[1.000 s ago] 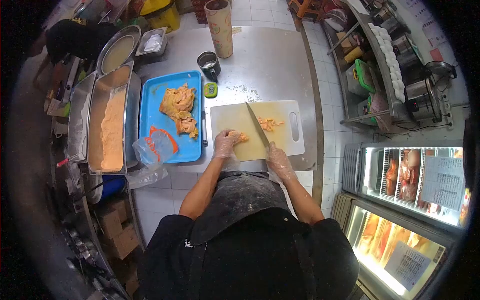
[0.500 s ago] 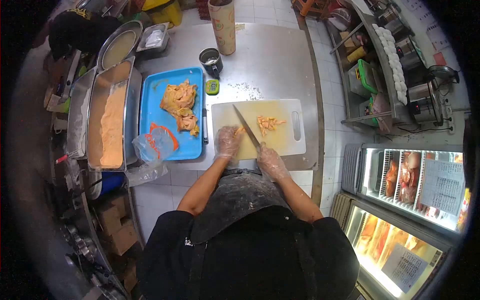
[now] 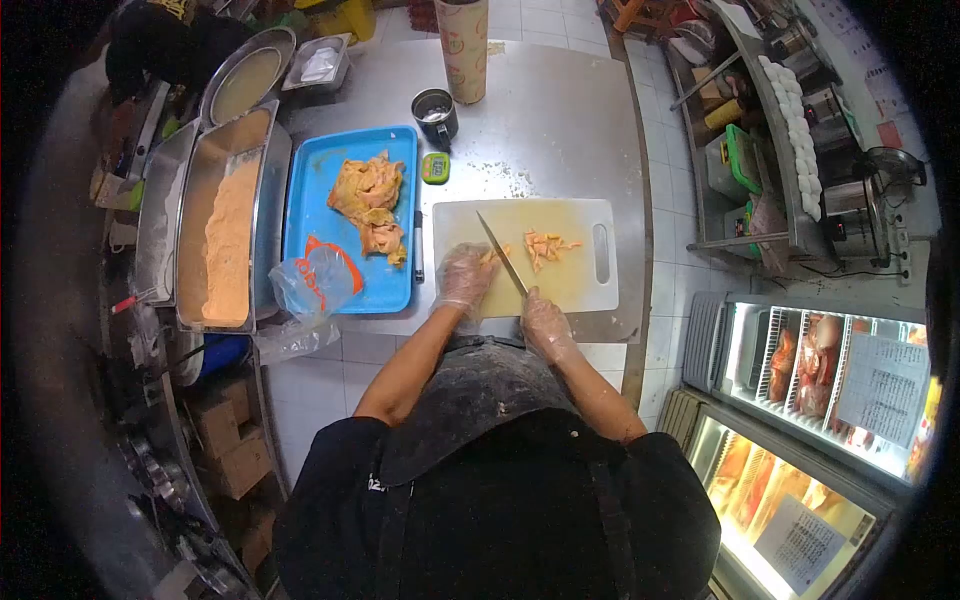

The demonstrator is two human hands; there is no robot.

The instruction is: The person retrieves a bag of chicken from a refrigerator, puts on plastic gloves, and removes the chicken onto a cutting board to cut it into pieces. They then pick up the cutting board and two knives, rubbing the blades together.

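My right hand, in a clear plastic glove, is closed round the handle of a long kitchen knife. Its blade points up and left over the white cutting board. Just left of the blade, my gloved left hand presses a small strip of raw chicken on the board with curled fingers, which hide most of it. Right of the knife lies a small heap of cut chicken pieces. Larger raw chicken pieces rest in a blue tray to the left.
Behind the board stand a green timer, a dark metal cup and a tall patterned cylinder. A plastic bag overlaps the tray's near-left corner. Farther left is a deep metal pan with orange powder. Lit fridges stand right.
The whole view has shifted slightly to the right. My left hand still holds the strip and my right hand the knife, with the blade close beside the left fingers.
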